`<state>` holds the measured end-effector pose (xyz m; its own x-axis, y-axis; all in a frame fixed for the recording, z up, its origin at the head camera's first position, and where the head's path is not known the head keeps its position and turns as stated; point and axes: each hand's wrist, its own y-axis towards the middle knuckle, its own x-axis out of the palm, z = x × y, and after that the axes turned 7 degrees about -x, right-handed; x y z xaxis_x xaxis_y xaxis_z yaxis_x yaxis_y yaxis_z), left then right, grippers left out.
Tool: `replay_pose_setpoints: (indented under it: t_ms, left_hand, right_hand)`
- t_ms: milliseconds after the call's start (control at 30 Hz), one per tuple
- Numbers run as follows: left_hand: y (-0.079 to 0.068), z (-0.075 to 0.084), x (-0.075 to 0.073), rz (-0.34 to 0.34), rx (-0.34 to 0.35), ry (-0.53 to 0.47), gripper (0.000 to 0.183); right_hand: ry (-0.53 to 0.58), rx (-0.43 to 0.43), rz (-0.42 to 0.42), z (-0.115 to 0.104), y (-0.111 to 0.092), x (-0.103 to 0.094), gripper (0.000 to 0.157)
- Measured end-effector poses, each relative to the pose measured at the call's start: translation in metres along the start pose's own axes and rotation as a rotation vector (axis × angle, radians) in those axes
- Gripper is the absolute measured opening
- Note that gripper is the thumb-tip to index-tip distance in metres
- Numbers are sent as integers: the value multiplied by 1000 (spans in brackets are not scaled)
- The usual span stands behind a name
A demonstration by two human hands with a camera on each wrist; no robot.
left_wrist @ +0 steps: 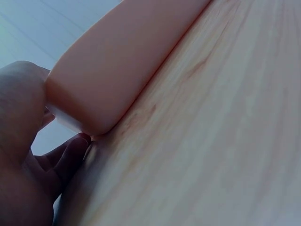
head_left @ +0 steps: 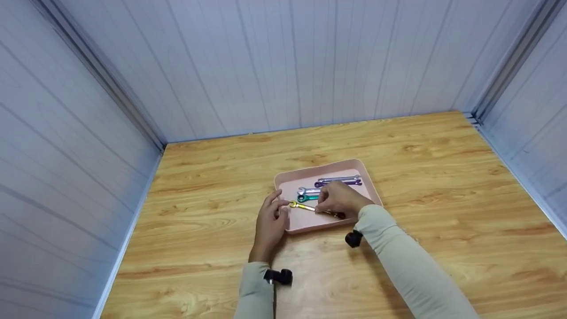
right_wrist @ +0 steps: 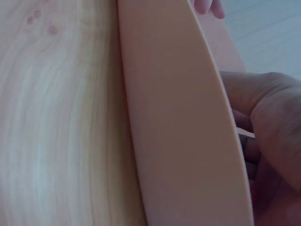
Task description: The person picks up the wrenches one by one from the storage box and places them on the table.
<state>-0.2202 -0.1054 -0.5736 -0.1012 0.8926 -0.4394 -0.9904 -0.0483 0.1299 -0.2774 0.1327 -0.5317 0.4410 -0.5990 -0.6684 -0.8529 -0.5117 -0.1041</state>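
Note:
A shallow pink tray (head_left: 325,228) lies on the wooden table. My right hand (head_left: 339,198) is inside it, thumb and fingertips pinching a yellow wrench (head_left: 304,206) near its middle. A dark amber end (head_left: 336,215) shows below that hand. At the tray's left side my left hand (head_left: 269,221) holds the rim, its fingers reaching over the edge near the wrench's open jaw end. In the left wrist view the left hand's fingers wrap the tray's corner. The tray wall (right_wrist: 178,113) hides the wrench in the right wrist view.
Above the yellow wrench lie a teal wrench (head_left: 306,198) and a silver one (head_left: 310,191), partly covered by the right hand. Farther back in the tray are a purple wrench (head_left: 341,182) and a lilac one (head_left: 339,178). Pale panel walls (head_left: 274,66) enclose the table.

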Motion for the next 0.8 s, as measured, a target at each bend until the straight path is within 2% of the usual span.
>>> replay_pose_setpoints:
  t_ms: [167,267,400,600,800]
  left_hand:
    - [-2,1,4,1,9,12,19]
    - [-3,1,1,30,-3,7,18]
    - [-2,4,-4,57,-12,20,18]
    - [-2,10,3,48,-6,47,19]
    - [0,9,3,39,11,66,18]
  right_hand:
    - [-24,26,3,0,-6,1,16]
    - [-40,-5,4,-2,-4,3,14]
    - [-4,-24,25,-3,-1,3,8]
    - [19,-27,55,1,-9,-1,6]
    - [54,-23,70,3,-14,-1,7]
